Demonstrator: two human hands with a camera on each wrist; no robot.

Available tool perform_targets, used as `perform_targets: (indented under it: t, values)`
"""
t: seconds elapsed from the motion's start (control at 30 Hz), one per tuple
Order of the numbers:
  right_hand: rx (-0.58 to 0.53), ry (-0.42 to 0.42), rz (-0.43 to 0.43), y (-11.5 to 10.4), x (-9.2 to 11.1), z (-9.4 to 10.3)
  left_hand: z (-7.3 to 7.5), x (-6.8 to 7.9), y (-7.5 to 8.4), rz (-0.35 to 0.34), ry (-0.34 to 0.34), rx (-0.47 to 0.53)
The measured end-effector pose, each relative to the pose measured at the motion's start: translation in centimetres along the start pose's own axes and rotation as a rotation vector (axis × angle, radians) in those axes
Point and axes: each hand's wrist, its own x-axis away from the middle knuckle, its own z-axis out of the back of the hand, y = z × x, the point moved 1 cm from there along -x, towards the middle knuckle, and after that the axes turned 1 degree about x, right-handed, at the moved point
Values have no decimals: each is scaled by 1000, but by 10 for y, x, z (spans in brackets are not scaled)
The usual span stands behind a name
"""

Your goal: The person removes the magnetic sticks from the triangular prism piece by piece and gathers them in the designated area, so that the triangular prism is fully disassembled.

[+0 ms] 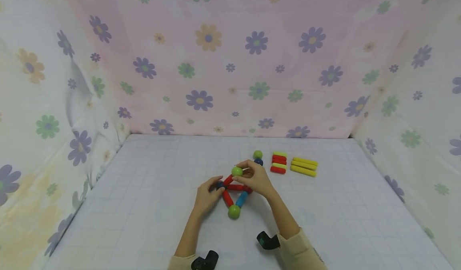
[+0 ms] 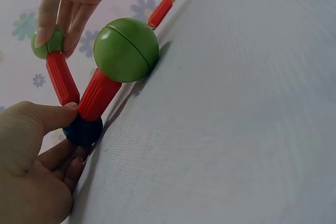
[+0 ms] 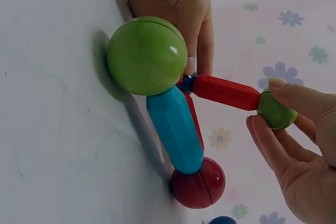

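Observation:
On the table stands a triangle of rods and balls. At its corners are a large green ball (image 1: 234, 212) in front, a dark blue ball (image 2: 83, 132) at left and a red ball (image 3: 198, 183) at right. A light blue rod (image 3: 176, 129) and two red rods form its sides. My left hand (image 1: 206, 199) holds the dark blue ball between thumb and fingers. A third red rod (image 3: 226, 92) slants up from that ball, with a smaller green ball (image 1: 237, 171) at its upper end. My right hand (image 1: 258, 181) pinches this green ball between thumb and fingertips.
Behind my right hand lie another green ball (image 1: 257, 154) and a dark blue ball (image 1: 258, 162). To their right are a row of short red and yellow-green rods (image 1: 279, 162) and several longer yellow rods (image 1: 304, 167). Flowered cloth (image 1: 230, 78) encloses the white table (image 1: 144, 222).

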Motion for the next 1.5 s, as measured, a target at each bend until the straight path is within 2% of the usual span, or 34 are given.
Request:
perform_targets:
  t: [0.17, 0.33, 0.57, 0.7, 0.93, 1.27, 1.37, 1.43, 1.5]
  values:
    - [42, -15, 33, -1, 2, 2, -2, 0, 0, 3, -29, 23]
    - [60, -38, 94, 0, 3, 2, -6, -1, -1, 9, -62, 0]
    - [50, -49, 69, 1, 4, 3, -7, -1, -1, 22, -63, -5]
    - [27, 12, 109, 4, 3, -2, -6, -2, 0, 27, -65, -8]
    - [-9, 186, 217, 13, 3, -16, -6, -2, 0, 18, -58, -13]
    - [110, 425, 412, 12, 6, -33, -6, -3, 1, -13, -34, -12]
    - [125, 489, 426, 10, 3, -30, -7, -1, 1, -5, -35, -21]
    - [97, 502, 397, 10, 2, -25, -7, 0, 0, 6, -39, -18]
    - [25, 473, 328, 12, 1, -17, -8, 1, 0, 12, -40, -24]
